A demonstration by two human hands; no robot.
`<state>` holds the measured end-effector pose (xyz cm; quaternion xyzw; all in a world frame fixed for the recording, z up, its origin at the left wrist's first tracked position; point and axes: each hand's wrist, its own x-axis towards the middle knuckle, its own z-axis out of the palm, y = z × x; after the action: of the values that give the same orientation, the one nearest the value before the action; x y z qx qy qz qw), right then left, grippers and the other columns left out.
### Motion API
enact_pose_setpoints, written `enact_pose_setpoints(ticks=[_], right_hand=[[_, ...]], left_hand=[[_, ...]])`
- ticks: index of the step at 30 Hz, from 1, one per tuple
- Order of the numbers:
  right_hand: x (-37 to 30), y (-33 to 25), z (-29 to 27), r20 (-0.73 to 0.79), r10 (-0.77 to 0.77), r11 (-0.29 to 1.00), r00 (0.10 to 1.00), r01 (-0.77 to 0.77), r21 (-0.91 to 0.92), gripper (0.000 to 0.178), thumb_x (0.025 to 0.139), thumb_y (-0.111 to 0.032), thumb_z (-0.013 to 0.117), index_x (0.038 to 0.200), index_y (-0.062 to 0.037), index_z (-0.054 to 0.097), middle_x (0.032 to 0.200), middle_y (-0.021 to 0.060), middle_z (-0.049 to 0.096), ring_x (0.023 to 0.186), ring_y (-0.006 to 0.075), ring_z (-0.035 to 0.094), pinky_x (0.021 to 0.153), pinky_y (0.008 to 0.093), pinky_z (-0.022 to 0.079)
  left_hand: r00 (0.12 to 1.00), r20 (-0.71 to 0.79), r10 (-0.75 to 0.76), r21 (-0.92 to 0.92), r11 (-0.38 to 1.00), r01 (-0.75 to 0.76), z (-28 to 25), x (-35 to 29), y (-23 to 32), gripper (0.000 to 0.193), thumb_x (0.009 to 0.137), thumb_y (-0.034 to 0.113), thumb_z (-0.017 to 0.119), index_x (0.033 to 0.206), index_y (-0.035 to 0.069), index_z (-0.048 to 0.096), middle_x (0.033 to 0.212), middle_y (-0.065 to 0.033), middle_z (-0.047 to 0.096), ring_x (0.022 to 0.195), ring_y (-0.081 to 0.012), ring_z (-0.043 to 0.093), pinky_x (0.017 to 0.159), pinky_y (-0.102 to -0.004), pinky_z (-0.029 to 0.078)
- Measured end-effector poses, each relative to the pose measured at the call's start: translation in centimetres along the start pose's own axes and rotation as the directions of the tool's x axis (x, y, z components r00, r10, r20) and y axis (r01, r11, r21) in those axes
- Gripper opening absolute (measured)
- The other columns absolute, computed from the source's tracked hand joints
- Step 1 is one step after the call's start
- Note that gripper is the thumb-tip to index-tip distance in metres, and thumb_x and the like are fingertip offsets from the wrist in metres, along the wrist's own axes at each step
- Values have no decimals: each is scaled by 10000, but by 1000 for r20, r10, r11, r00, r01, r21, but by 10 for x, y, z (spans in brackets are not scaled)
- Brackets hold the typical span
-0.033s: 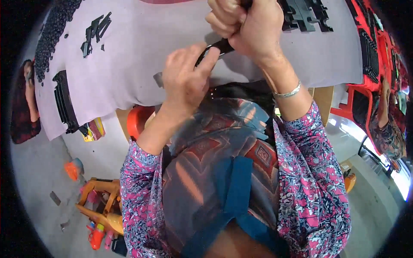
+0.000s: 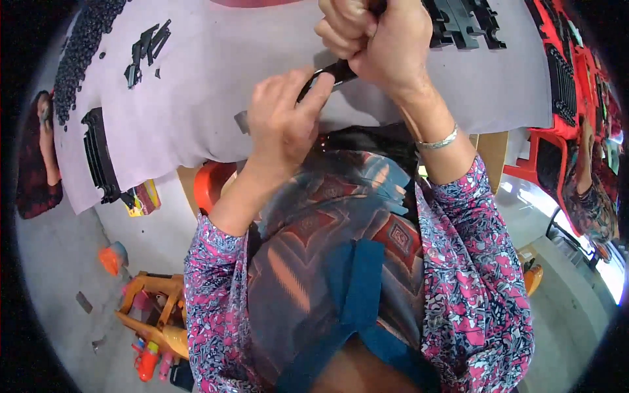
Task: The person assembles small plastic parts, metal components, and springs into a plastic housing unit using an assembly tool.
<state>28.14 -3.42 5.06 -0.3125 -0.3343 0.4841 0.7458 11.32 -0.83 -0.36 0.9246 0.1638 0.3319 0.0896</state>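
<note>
My left hand (image 2: 283,112) is closed round a long dark plastic part (image 2: 339,71), its thumb pressed along the top. A greyish end piece (image 2: 242,122) shows just beyond its knuckles; whether it belongs to the same part I cannot tell. Higher up and to the right, my right hand (image 2: 392,49) makes a fist over the part's other end. Something dark also shows at the top of that fist, mostly hidden by the fingers. Beside the right hand, several black moulded plastic pieces (image 2: 462,23) lie on the cloth-covered table (image 2: 203,85).
Small black pieces (image 2: 82,52) are heaped at the far left. Near them lie thin black strips (image 2: 147,49) and a ribbed black part (image 2: 98,154) at the table's edge. A red chair (image 2: 547,154) and another person's arm (image 2: 585,157) are at right. Toys and a wooden stool (image 2: 152,285) stand lower left.
</note>
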Motion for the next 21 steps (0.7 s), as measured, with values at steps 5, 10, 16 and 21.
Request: enact_pose_setpoints(ticks=[5,10,16,21], right_hand=[[-14,-7,14,-237,68,990,969,-36,136,455,1018,-346,347,625,-121,306,542,-11,282,444,105,205,421,267,193],[-21,-3,8,-157,-18,981,987,48,189,449,1018,-325,355,623,-121,292,541,-12,281,452,106,203,429,272,195],[-11,11,-15,318,-299,946,900,235,223,448,1018,-311,382,623,-116,297,547,-5,281,464,110,218,454,282,212],[-9,22,-30,430,-410,911,804,386,147,471,997,-310,427,591,-84,357,540,8,318,477,119,254,471,289,230]], left_hand=[[999,-31,-12,11,1000,12,0,-2,0,258,767,103,664,1019,123,714,1020,-62,671,889,-229,650,802,-380,488],[1000,-6,-7,29,1000,7,-3,1,3,263,771,86,653,1025,123,711,1021,-68,660,873,-227,646,789,-377,486],[1000,-18,18,40,999,-17,-1,1,1,270,753,80,657,1014,116,717,1006,-69,652,855,-224,644,775,-378,488],[999,-18,30,25,999,-29,0,5,1,256,750,84,668,998,118,723,991,-61,649,840,-225,643,759,-369,486]])
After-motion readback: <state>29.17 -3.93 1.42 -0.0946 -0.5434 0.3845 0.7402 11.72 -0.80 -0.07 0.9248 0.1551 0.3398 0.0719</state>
